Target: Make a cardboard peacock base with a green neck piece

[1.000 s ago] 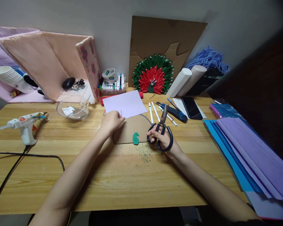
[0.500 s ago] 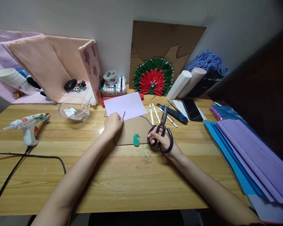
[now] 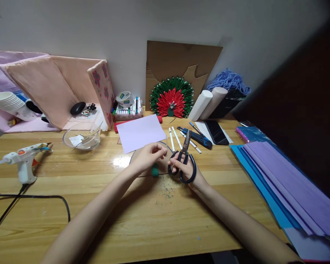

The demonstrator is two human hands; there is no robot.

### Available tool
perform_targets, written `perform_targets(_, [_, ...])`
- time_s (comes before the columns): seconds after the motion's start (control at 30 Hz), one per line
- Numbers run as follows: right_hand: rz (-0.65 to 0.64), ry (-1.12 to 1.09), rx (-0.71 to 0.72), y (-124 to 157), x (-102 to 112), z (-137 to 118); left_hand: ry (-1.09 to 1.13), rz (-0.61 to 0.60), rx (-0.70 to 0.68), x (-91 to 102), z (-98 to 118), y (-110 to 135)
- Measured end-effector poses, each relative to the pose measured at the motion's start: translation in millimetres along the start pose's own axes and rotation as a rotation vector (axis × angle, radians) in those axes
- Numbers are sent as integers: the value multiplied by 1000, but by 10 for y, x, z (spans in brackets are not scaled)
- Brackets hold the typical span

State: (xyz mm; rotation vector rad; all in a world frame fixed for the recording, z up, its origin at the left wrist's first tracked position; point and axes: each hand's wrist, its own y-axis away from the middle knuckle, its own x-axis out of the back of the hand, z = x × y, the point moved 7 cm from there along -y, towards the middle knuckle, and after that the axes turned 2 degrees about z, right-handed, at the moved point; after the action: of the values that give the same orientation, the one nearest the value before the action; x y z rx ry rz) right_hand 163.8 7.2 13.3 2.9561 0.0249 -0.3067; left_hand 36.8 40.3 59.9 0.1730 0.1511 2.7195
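Observation:
My right hand (image 3: 184, 168) holds a pair of scissors (image 3: 186, 142) by their black looped handles, blades pointing up and away from me. Just to its left, my left hand (image 3: 150, 157) has its thumb and fingers pinched together; what is between them, if anything, is too small to make out. Below that hand a green cutout (image 3: 154, 171) lies on a brown cardboard piece (image 3: 165, 165), both partly covered by the hand. Behind the left hand lies a sheet of lilac paper (image 3: 141, 132).
White markers (image 3: 176, 138), a utility knife (image 3: 199, 138) and a phone (image 3: 216, 132) lie beyond the scissors. At left are a glue gun (image 3: 26, 161) with its cable and a clear bowl (image 3: 82, 143). Folded purple paper (image 3: 288, 183) lies right. A red-green fan ornament (image 3: 172, 97) stands against cardboard.
My left hand has moved right, from the lilac paper's edge to above the green cutout, close to the scissors. The thin strip it pinched is no longer distinct. My right hand still holds the scissors.

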Motion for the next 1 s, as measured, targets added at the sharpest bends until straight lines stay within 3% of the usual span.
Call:
perform_targets(0.27, [23, -17, 49, -14, 36, -3, 35, 45, -45, -185, -147, -10])
perform_targets(0.8, [29, -11, 83, -57, 11, -35, 31, 101, -46, -201, -166, 12])
perform_targets(1.0, [-66, 39, 83, -63, -40, 0, -52, 45, -55, -126, -130, 7])
